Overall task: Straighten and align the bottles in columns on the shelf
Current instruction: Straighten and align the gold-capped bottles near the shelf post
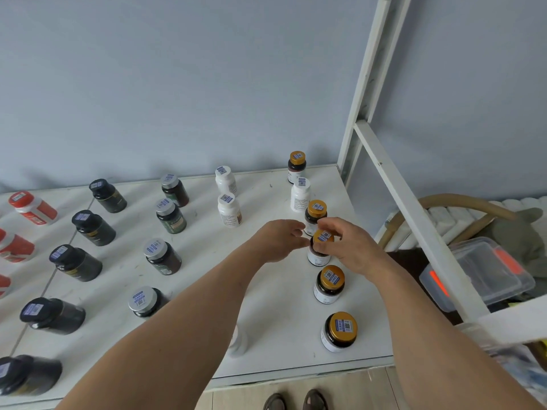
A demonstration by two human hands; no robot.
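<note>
Bottles stand in columns on a white shelf (275,321). In the rightmost column, a gold-capped brown bottle (321,247) sits between both hands. My right hand (349,247) wraps its cap and right side. My left hand (281,241) touches its left side with the fingertips. More gold-capped bottles (330,284) stand nearer me and farther back, with a white bottle (300,195) among them. Two white bottles (229,210) form the column to the left. My left forearm hides part of a white bottle (238,341) near the front edge.
Silver-capped dark bottles (162,257), black bottles (75,263) and red bottles (32,208) fill the columns to the left. A white metal frame post (414,202) slants along the shelf's right side. A clear plastic box (479,273) lies beyond it. Feet show below the front edge.
</note>
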